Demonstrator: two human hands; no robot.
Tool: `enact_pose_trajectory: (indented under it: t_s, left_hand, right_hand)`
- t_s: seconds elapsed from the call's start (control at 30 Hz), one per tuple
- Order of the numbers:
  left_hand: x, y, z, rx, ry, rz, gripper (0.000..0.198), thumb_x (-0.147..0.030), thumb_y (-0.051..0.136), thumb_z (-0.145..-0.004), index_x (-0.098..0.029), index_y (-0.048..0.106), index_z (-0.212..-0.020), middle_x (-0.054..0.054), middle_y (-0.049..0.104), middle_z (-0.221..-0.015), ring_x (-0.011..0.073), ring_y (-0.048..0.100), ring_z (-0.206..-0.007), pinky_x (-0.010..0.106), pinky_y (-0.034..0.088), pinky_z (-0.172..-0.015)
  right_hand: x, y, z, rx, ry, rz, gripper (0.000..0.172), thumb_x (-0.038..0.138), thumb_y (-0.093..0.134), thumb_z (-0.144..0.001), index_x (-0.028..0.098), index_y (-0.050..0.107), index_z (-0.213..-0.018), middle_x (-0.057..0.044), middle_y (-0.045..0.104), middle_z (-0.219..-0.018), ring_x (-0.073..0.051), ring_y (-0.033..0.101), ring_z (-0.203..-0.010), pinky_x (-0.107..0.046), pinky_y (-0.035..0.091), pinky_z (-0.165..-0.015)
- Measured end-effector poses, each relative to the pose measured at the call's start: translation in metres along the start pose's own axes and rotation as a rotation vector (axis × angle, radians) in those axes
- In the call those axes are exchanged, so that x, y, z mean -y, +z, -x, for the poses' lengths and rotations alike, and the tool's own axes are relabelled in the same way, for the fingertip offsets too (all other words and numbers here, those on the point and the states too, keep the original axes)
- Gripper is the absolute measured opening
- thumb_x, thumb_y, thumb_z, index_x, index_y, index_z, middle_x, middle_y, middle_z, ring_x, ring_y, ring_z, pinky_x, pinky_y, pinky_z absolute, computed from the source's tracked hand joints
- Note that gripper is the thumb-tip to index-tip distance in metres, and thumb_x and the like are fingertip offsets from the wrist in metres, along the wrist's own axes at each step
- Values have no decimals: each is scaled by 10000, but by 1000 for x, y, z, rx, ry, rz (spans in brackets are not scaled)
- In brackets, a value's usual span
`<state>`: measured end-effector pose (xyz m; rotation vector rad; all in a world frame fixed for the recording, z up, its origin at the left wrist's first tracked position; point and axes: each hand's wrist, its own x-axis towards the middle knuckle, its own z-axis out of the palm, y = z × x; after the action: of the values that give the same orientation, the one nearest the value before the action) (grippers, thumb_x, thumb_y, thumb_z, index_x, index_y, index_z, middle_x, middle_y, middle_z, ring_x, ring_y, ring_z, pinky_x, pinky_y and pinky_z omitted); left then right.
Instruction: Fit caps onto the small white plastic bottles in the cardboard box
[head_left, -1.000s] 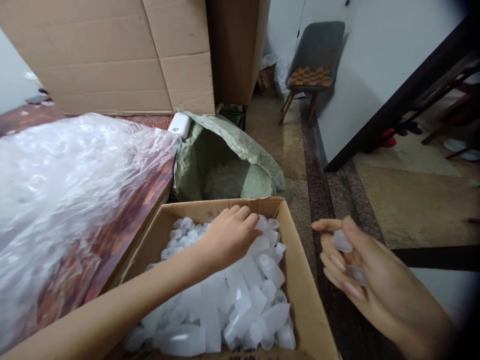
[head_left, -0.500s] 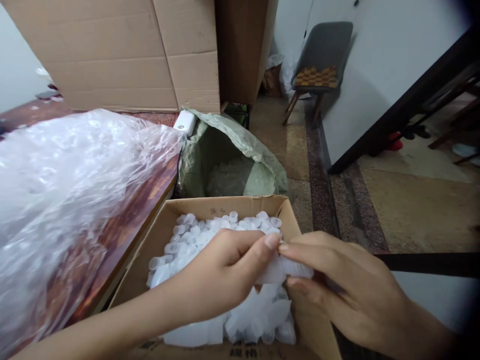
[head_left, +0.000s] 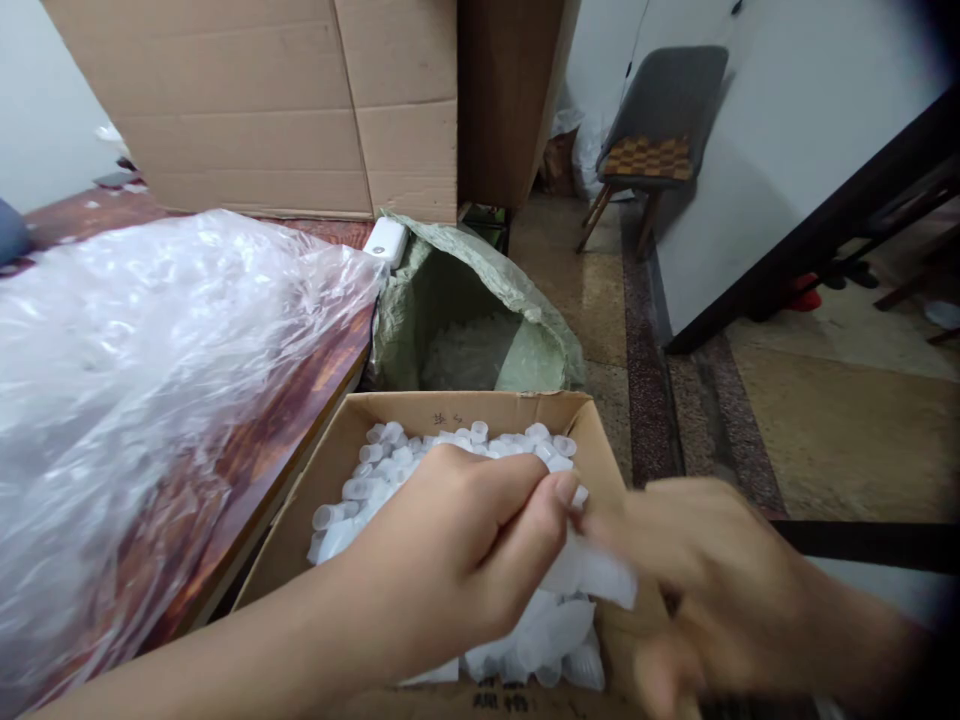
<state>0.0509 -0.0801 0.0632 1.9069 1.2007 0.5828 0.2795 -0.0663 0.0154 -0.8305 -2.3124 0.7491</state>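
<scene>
My left hand [head_left: 480, 545] is closed over an open cardboard box, with its thumb pressed against the curled fingers. A translucent white plastic piece [head_left: 604, 575] sticks out from under it, wider at its free end; its exact kind is unclear. A small white tip [head_left: 579, 496] shows beside the left thumb. My right hand [head_left: 705, 580], smeared by motion, is just right of the left one, over the box's right edge. Whether its fingers hold anything cannot be made out. Below both hands lie many small translucent plastic caps [head_left: 375, 470] and larger translucent pieces [head_left: 547, 635].
The cardboard box [head_left: 330, 440] stands beside a table [head_left: 300, 435] bearing a clear plastic bag [head_left: 172, 330]. Behind the box is an open green woven sack [head_left: 555, 345] with pale pieces inside. A white device [head_left: 386, 242] rests at the table corner; a grey chair [head_left: 667, 110] stands farther back.
My right hand has shifted slightly right and down, its fingers now blurred. The plastic piece under my left hand has tilted downward at its free end. The view has moved slightly.
</scene>
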Motion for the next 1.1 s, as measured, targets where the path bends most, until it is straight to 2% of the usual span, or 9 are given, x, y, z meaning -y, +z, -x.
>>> enact_pose_trajectory:
  t_s: [0.17,0.23,0.27,0.47,0.67,0.77,0.87,0.97,1.1]
  left_hand:
    - [1,0,-6,16,-74,38,463,-398,334,-1003,-182,361,-594,-62,337,-486,65,325,-435,238,236,-449]
    - [1,4,-9,52,-122,86,478,-426,302,-1007,-188,386,-601,-56,366,-487,72,357,-440,230,245,-431]
    - [1,6,-9,38,-121,72,472,-418,294,-1009,-191,396,-608,-55,380,-488,76,365,-438,230,249,-428]
    - [6,-1,-5,-190,407,-546,297,-399,477,-948,-229,586,-730,10,525,-613,145,429,-519,305,294,-523]
    - [40,-25,-53,-579,126,-834,273,-277,417,-977,-157,565,-1173,175,578,-1182,309,542,-1083,492,397,-934]
    - [53,-7,-61,-254,117,-876,275,-287,423,-970,-116,563,-1132,184,594,-1161,325,560,-1088,453,466,-875]
    - [60,27,-49,177,162,-823,195,-284,500,-921,-143,589,-1023,106,653,-893,284,640,-839,385,511,-702]
    - [64,49,-41,274,197,-811,246,-82,543,-781,-141,579,-1017,89,645,-825,280,634,-755,342,489,-585]
    - [53,38,-39,215,146,-737,323,-19,482,-747,-162,521,-1034,80,631,-877,258,624,-775,346,492,-615]
  right_hand:
    - [-2,-11,-5,-5,-203,206,600,584,604,-856,256,485,-1344,-61,716,-966,-212,655,-694,-340,518,-667]
    - [9,-9,-12,-82,-235,221,308,437,630,-872,240,601,-1106,-39,695,-832,-207,626,-664,-329,493,-624]
    - [14,-6,-18,-83,-164,167,163,391,576,-908,234,618,-922,-19,650,-712,-185,590,-600,-310,466,-573]
    - [24,13,-44,205,780,-957,622,699,328,-917,214,421,-540,58,305,-381,-74,235,-319,-216,184,-320]
    - [8,6,-40,-245,805,-1241,266,453,667,-841,189,633,-853,-4,593,-738,-97,530,-565,-189,469,-480]
    - [1,0,-31,-310,836,-1173,183,262,757,-782,184,614,-865,-48,647,-960,-142,642,-832,-214,557,-688]
    - [-4,-2,-19,-287,829,-1017,291,451,646,-877,187,571,-782,-33,677,-787,-74,567,-487,-152,437,-407]
    - [-8,-1,-11,-255,797,-816,449,598,527,-901,186,577,-730,11,597,-566,-17,300,-309,-143,212,-290]
    - [-12,-1,-7,-271,728,-584,327,510,693,-826,218,682,-973,14,617,-615,-95,586,-549,-167,503,-513]
